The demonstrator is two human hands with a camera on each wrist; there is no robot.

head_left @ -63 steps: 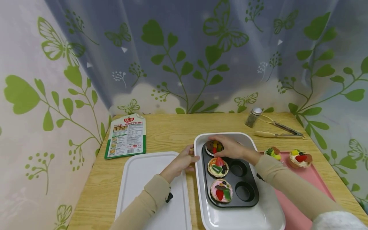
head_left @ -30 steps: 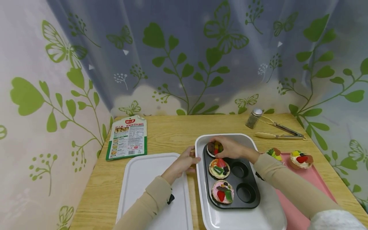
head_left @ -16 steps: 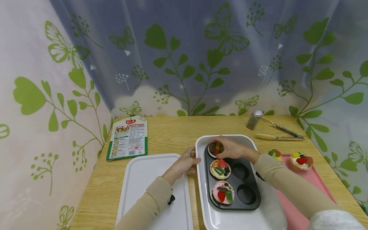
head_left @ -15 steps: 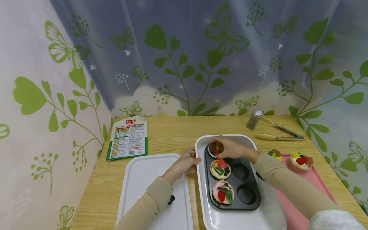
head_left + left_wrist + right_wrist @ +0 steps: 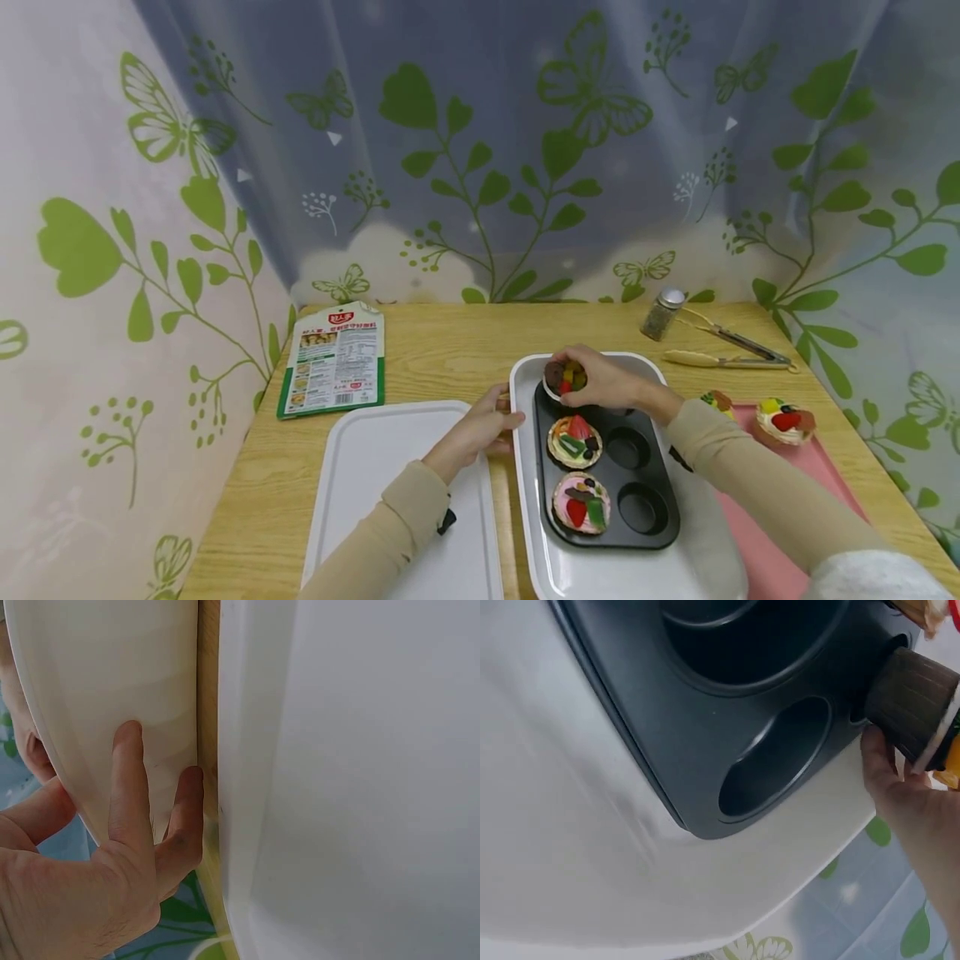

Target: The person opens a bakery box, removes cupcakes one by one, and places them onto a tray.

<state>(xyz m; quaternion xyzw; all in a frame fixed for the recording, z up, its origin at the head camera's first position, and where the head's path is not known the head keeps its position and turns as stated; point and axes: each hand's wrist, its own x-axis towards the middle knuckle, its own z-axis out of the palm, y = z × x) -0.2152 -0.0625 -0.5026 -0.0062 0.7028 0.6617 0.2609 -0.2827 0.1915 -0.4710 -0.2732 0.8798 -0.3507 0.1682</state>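
Note:
My right hand [image 5: 603,382] holds a small fruit-topped tart [image 5: 564,379] by its sides, above the far-left cup of a dark muffin tin [image 5: 609,477]. In the right wrist view the tart [image 5: 911,701] tilts, its brown ribbed base at the cup's mouth. Two more tarts sit in the left column: a cream one [image 5: 574,442] and a pink one [image 5: 581,503]. The tin lies in a deep white tray [image 5: 708,558]. My left hand [image 5: 480,423] holds that tray's left side, thumb at the rim and fingers [image 5: 129,772] against the outer wall.
A flat white tray [image 5: 405,500] lies left of the deep one. On the right, a pink tray [image 5: 772,508] carries fruit tarts [image 5: 784,421]. Behind stand a spice shaker [image 5: 663,314] and tongs [image 5: 738,350]. A printed food packet [image 5: 333,360] lies back left.
The right hand has lifted the far-left tart slightly up out of its cup, where it sat half a second ago. The left hand stays on the tray's side.

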